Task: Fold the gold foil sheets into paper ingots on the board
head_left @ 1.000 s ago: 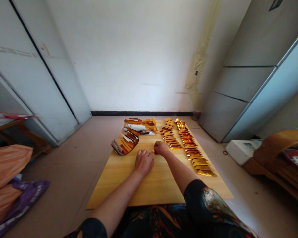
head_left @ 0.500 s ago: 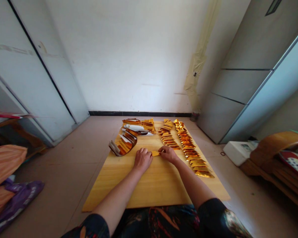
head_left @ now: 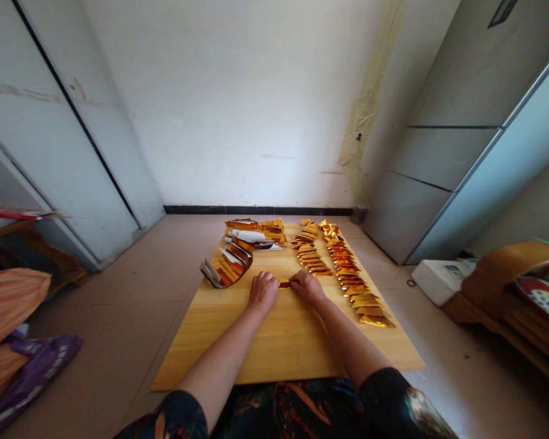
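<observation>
Gold foil strip (head_left: 284, 284) on the table (head_left: 286, 344), gripped both ends: left hand (head_left: 263, 291) curled narrow at its 9 o'clock, right hand (head_left: 308, 286) pinching at 3. Folded gold pieces (head_left: 312, 258) at 1-2 o'clock, curled foil stack (head_left: 232, 268) at 10.

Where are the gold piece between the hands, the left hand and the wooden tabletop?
Gold piece (head_left: 284, 284): head view, on its exposed middle.
Left hand (head_left: 262, 292): head view, on the back of it.
Wooden tabletop (head_left: 293, 347): head view, on bare wood toward its near edge.
</observation>
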Tool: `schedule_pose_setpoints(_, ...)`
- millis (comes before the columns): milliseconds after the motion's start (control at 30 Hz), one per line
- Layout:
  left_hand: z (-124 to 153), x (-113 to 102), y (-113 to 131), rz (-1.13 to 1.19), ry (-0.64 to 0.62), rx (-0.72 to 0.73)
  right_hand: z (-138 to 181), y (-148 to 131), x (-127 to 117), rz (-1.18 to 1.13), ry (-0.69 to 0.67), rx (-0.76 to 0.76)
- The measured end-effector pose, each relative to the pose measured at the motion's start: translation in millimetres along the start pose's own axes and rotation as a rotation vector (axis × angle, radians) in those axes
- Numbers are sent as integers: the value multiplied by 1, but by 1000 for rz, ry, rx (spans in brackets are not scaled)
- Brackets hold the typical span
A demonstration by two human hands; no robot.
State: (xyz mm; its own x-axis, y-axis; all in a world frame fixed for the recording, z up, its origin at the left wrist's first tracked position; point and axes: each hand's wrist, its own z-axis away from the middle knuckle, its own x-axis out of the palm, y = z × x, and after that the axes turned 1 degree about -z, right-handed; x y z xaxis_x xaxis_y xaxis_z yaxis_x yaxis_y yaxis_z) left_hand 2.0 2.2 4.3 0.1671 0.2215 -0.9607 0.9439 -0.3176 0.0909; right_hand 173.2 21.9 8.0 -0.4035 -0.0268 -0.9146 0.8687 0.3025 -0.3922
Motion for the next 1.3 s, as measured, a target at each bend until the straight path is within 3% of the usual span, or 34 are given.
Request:
schedule_pose_setpoints(267, -3, 6, -1, -16, -17, -29, 2, -12, 3, 200, 16, 55)
schedule_pose_setpoints(667, 1, 5, -1, 23, -10, -87, 4, -27, 5, 295, 32, 196)
schedule_pose_setpoints(1300, -1, 3, 3, -18, 1, -181, 6, -29, 18, 378, 104, 118)
